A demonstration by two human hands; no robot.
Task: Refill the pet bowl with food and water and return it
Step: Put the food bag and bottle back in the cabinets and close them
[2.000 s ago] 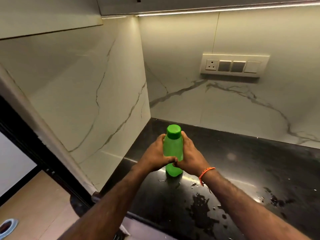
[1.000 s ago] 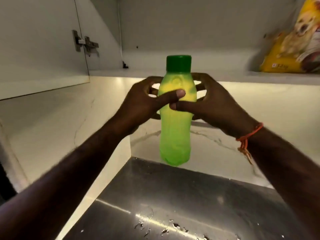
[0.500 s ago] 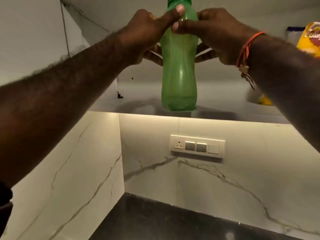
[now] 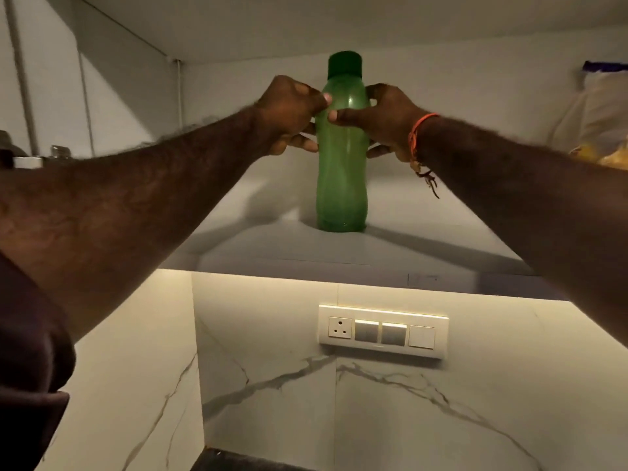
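Note:
A green plastic bottle [image 4: 341, 178] with a dark green cap stands upright on the white shelf [image 4: 390, 246] inside the upper cabinet. My left hand [image 4: 289, 113] grips its upper body from the left. From the right, my right hand [image 4: 384, 120] grips it at the same height, an orange thread around the wrist. Both thumbs meet on the front of the bottle. The bottle's base rests on the shelf. No pet bowl is in view.
A yellow pet food bag [image 4: 601, 124] sits at the right end of the same shelf. Below the shelf are a lit marble backsplash and a switch panel [image 4: 382, 331]. A strip of the dark countertop [image 4: 238, 462] shows at the bottom.
Both hands lifted the bottle from the wet countertop up to the cabinet and set it down on the shelf. They still hold it.

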